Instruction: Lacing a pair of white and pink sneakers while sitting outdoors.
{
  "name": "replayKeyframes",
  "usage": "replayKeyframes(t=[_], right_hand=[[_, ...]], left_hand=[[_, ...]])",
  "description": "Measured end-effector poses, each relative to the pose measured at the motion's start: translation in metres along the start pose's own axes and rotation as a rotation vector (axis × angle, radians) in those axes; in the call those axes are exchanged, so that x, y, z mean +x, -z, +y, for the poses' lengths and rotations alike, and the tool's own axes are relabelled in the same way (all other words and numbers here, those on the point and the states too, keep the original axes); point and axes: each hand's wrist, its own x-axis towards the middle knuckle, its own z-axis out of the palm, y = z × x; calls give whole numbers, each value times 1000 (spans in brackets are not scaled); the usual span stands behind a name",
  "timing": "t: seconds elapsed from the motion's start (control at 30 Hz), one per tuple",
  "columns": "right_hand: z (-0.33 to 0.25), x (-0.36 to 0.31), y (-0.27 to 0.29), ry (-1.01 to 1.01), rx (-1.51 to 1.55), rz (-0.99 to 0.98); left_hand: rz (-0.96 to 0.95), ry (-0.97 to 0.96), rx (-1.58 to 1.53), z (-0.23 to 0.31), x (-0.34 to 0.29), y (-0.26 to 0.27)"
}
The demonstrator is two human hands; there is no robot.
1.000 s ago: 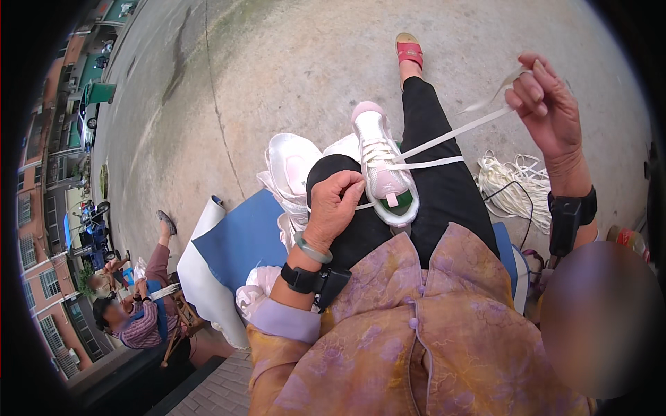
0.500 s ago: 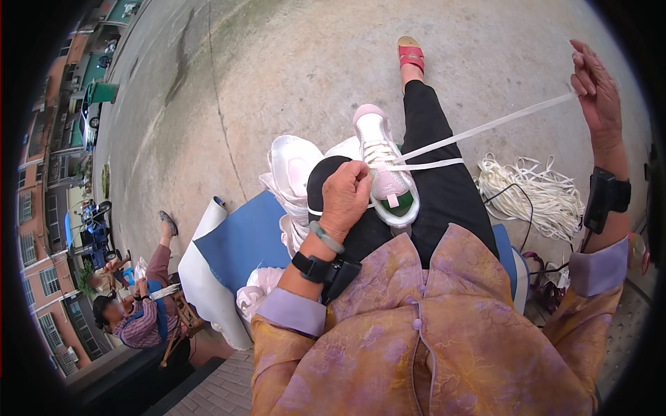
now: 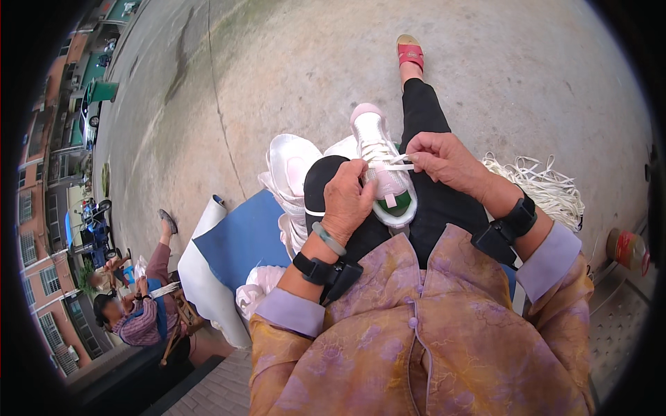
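Observation:
A white and pink sneaker (image 3: 370, 128) with a green insole lies across my lap, toe pointing away. Its upper part is laced with a flat white shoelace (image 3: 394, 166). My left hand (image 3: 345, 194) is closed at the sneaker's left edge, fingertips pinching where the lace crosses; the exact grip is partly hidden. On the other side, my right hand (image 3: 447, 163) pinches the shoelace between thumb and fingers, close to the eyelets. A big bundle of loose white laces (image 3: 544, 187) lies to the right of my leg.
Stacked white and pink shoe uppers (image 3: 290, 166) stand left of my knee, beside a blue sheet (image 3: 243, 236). A pink-white bundle (image 3: 260, 290) sits nearer. At the right is a plastic bottle (image 3: 628, 249). Another person (image 3: 147, 319) sits at far left.
My right hand has come from far out at the right, where it held the lace stretched, back to the sneaker. My left hand stays at the sneaker's left edge.

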Motion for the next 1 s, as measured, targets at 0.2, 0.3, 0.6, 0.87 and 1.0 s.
replayKeyframes(t=[0.2,0.3,0.6,0.87,1.0], right_hand=[[14,7,-36,429,-589,99],[13,5,-41,464,-749,183],[22,8,-32,117,-839,61],[38,37,-11,527,-944,258],[37,35,-13,452,-894,284]], left_hand=[[-2,-145,48,-3,-4,-1],[-6,-165,53,-5,-5,-1],[12,-144,-11,-9,-6,-2],[16,-233,24,-6,-2,-4],[6,-146,-18,-8,-3,-4]])
